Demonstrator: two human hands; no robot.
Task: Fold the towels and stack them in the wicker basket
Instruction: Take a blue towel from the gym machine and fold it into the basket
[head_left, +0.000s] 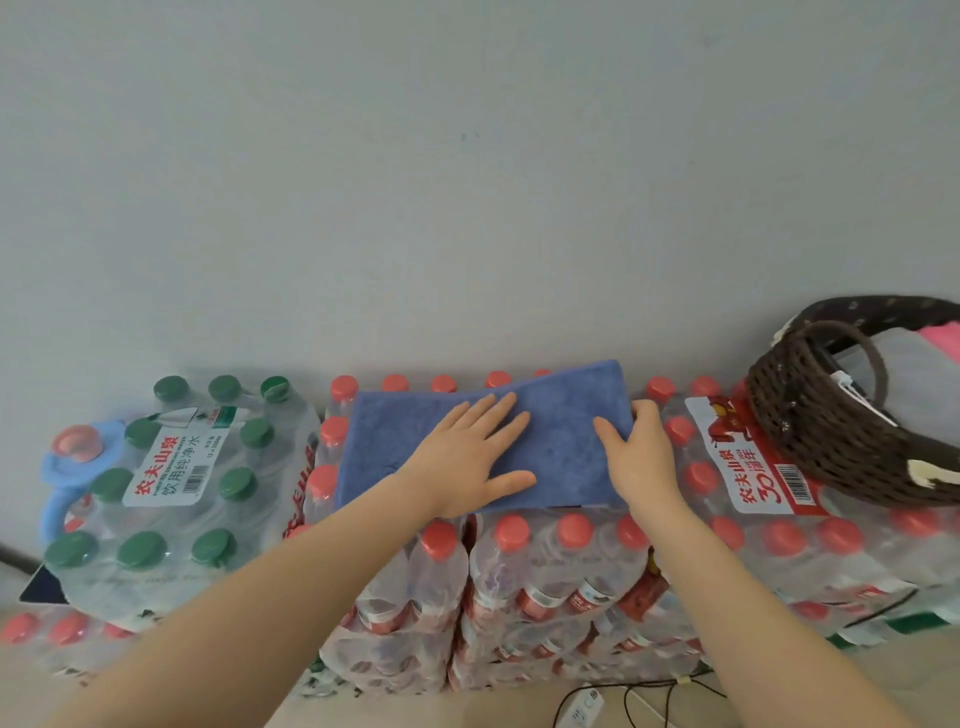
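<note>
Towel (561, 415) is being pinned flat on the bottle packs (545, 540) by the open left hand (467, 457) so its edge, gripped by the right hand (636, 447), can get folded neatly, basket (810, 415) parked close by.

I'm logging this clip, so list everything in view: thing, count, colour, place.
towel: one, blue, flat on the red-capped packs, centre.
wicker basket: one, dark brown, right, on the packs; grey and pink cloth inside.
red-capped bottle packs: several, clear, stacked centre and right.
green-capped bottle pack: one, clear, left.
power strip: one, white, floor, bottom.
left hand: flat on the towel.
right hand: gripping the towel's right edge.
</note>
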